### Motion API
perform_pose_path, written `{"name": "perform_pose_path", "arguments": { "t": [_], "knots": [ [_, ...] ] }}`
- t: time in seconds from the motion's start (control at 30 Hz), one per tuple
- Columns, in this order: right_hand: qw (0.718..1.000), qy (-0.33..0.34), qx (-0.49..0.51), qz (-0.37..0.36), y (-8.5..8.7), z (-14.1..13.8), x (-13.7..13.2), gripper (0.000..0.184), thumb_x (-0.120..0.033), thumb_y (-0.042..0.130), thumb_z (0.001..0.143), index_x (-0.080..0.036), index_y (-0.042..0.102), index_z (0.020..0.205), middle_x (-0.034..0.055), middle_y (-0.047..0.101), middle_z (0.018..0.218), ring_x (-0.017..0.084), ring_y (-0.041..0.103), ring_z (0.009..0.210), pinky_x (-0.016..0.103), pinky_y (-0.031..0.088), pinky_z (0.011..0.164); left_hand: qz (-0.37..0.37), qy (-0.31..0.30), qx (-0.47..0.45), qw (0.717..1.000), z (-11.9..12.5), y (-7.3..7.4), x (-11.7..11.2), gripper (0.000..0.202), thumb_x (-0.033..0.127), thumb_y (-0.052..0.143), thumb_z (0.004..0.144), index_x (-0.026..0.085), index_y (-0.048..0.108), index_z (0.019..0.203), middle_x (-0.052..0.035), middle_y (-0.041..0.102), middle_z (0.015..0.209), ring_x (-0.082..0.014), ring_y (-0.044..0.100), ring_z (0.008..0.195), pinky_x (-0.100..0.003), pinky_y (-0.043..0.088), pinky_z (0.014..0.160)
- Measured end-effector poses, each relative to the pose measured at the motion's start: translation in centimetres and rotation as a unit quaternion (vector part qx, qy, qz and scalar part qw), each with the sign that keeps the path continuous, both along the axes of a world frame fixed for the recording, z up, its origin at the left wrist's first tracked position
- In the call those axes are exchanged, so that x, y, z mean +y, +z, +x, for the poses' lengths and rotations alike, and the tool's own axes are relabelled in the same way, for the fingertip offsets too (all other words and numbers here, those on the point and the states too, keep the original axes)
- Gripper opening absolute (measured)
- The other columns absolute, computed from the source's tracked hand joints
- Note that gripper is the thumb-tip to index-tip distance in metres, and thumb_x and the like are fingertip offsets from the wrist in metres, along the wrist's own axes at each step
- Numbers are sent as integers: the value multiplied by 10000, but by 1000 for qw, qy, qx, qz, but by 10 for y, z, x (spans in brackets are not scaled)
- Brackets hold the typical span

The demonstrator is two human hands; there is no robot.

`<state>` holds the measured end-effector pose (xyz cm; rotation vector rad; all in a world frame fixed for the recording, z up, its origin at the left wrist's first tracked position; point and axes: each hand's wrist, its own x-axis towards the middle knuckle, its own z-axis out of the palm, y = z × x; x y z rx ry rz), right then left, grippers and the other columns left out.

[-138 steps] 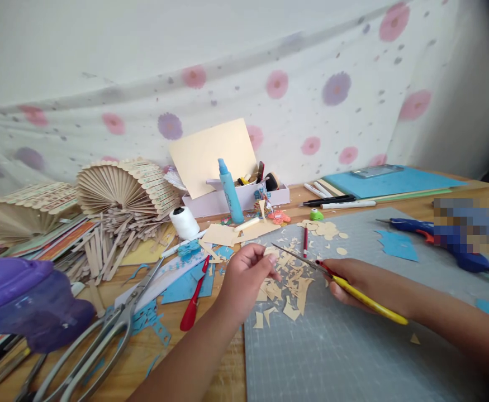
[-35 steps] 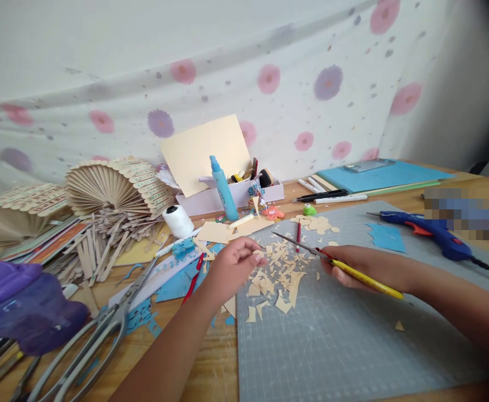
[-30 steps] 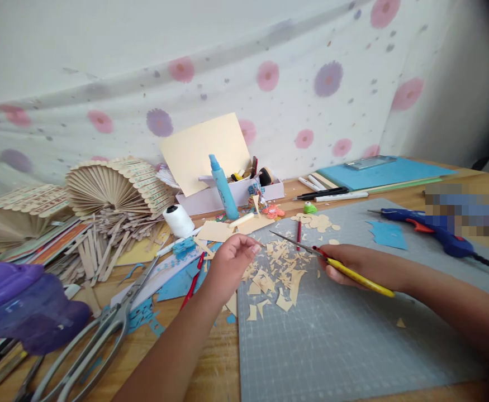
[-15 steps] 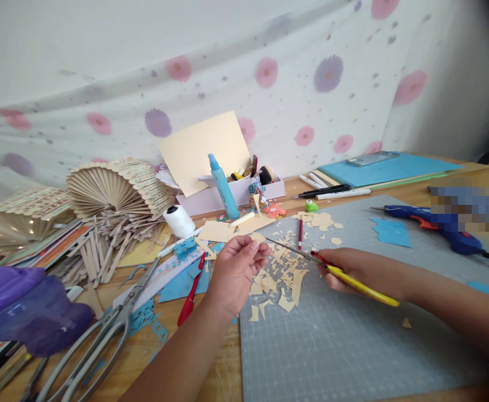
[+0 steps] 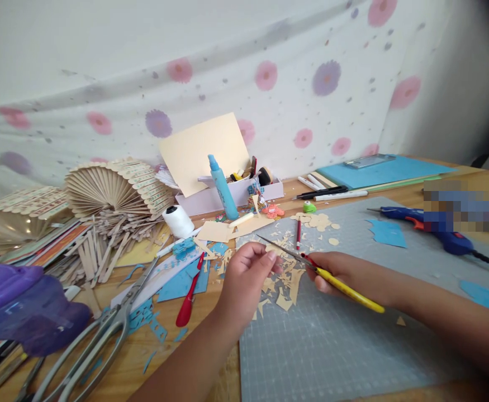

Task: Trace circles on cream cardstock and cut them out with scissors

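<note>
My left hand (image 5: pixel 248 276) is closed in a pinch over the scraps, its fingertips on a small piece of cream paper (image 5: pixel 273 248) that is mostly hidden. In my right hand (image 5: pixel 336 271) are scissors (image 5: pixel 347 287) with red and yellow handles. Their slim blades point left and lie close by the left fingertips and the paper; whether they touch it I cannot tell. Beneath both hands, cream paper scraps (image 5: pixel 285 298) are strewn over the grey cutting mat (image 5: pixel 328 352). Cut paper circles (image 5: pixel 315 220) lie in a pile beyond, near a dark red pen (image 5: pixel 298 233).
To the right lies a blue glue gun (image 5: pixel 445 237). Large metal shears (image 5: pixel 114 329), a purple container (image 5: pixel 26 310) and a red-handled tool (image 5: pixel 189 301) are on the left. A blue bottle (image 5: pixel 224 190) and a thread spool (image 5: pixel 178 222) stand behind. Folded stick fans (image 5: pixel 114 184) stand back left.
My left hand has shifted slightly right and down with the paper piece. My right hand and the scissors have moved a little left, and less of the paper shows.
</note>
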<state>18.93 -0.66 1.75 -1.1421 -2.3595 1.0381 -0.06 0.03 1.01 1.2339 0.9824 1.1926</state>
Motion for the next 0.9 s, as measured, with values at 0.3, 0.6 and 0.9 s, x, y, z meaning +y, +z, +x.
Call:
{"name": "perform_pose_path", "arguments": {
  "t": [0.3,0.6,0.9],
  "knots": [
    [1000,-15,-8,-23,-1,0,-1,133,-287,398,790,-170,399,725,-11,407,667,114,355,598,230,336,550,-3,70,-114,991,-5,2,5,162,273,616,701,168,499,661,43,600,649,-70,530,526,-203,379,525],
    [999,-5,35,-17,0,-2,0,290,-451,408,796,-177,394,703,-24,420,649,100,360,581,211,348,524,-20,25,-129,991,6,1,0,146,248,648,666,159,534,686,34,608,670,-68,526,535,-214,416,558],
    [999,-14,41,-23,2,-4,-2,198,-371,420,799,-187,410,728,-26,425,649,102,378,569,204,341,525,-27,39,-177,983,5,3,1,173,251,633,687,171,480,672,33,605,680,-71,530,524,-203,398,534]
  ]
}}
